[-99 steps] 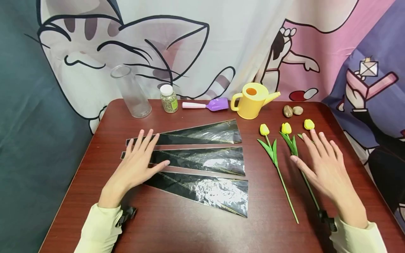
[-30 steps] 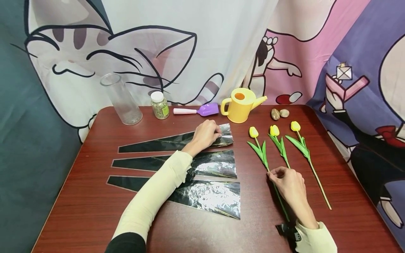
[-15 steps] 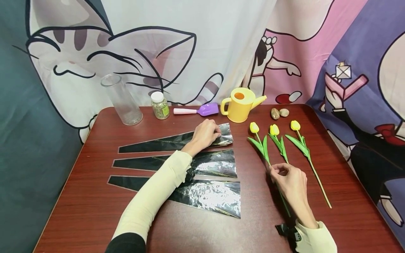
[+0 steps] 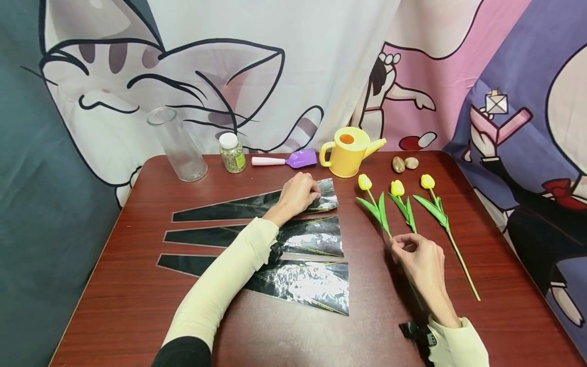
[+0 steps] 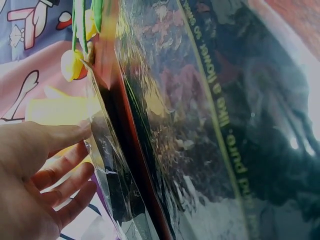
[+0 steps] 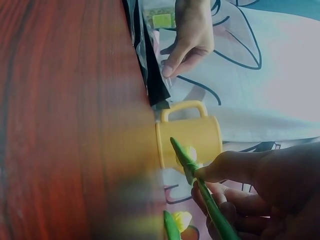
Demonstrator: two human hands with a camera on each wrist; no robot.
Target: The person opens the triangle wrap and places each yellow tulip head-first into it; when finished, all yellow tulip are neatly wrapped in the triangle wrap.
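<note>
Three black clear-edged flower sleeves lie flat in a row on the table. My left hand reaches across to the farthest sleeve and pinches its wide end. In the left wrist view, thumb and forefinger hold the film's edge, raised off the sleeve behind it. With my right hand I pinch the green stem of the leftmost yellow tulip. The right wrist view shows that stem between thumb and fingers. Two more tulips, the middle one and the right one, lie beside it.
Along the back edge stand a clear glass vase, a white-lidded jar and a yellow watering can. A purple shovel and two pebbles lie there too. A printed curtain hangs behind.
Both hands, flat and spread at first, moved in: the left to the far sleeve's wide end, the right to the leftmost tulip's stem. That tulip has since shifted slightly away from me.
</note>
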